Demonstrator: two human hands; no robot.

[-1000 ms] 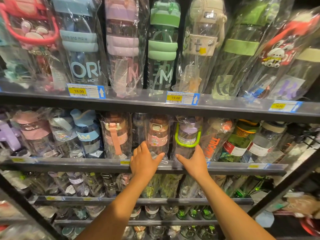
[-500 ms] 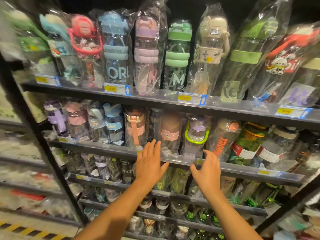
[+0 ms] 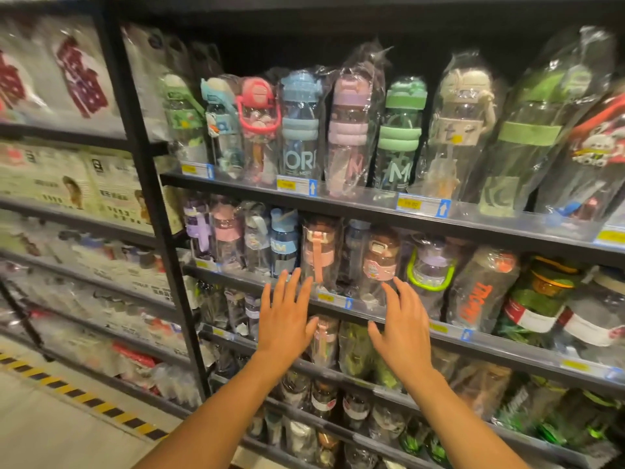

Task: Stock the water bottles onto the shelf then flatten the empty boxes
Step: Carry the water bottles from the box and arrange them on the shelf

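Note:
Plastic-wrapped water bottles fill the dark shelf unit. On the middle shelf (image 3: 449, 336) stand a pink-strapped bottle (image 3: 319, 252), a brown-lidded pink-banded bottle (image 3: 378, 265) and a purple bottle with a green handle (image 3: 431, 272). My left hand (image 3: 287, 319) hovers with straight spread fingers just in front of the shelf edge, below the pink-strapped bottle. My right hand (image 3: 404, 330) is also spread and empty, below the brown-lidded bottle. Neither hand holds anything. No boxes are in view.
The upper shelf (image 3: 365, 194) carries taller bottles behind price tags. Lower shelves hold smaller bottles. A black upright post (image 3: 148, 198) divides this unit from packaged goods on the left. Yellow-black floor tape (image 3: 84, 401) runs at bottom left.
Both hands have pulled back off the middle shelf's front edge and now hover clear of it with fingers spread. The view has swung left and back, showing the neighbouring unit and floor.

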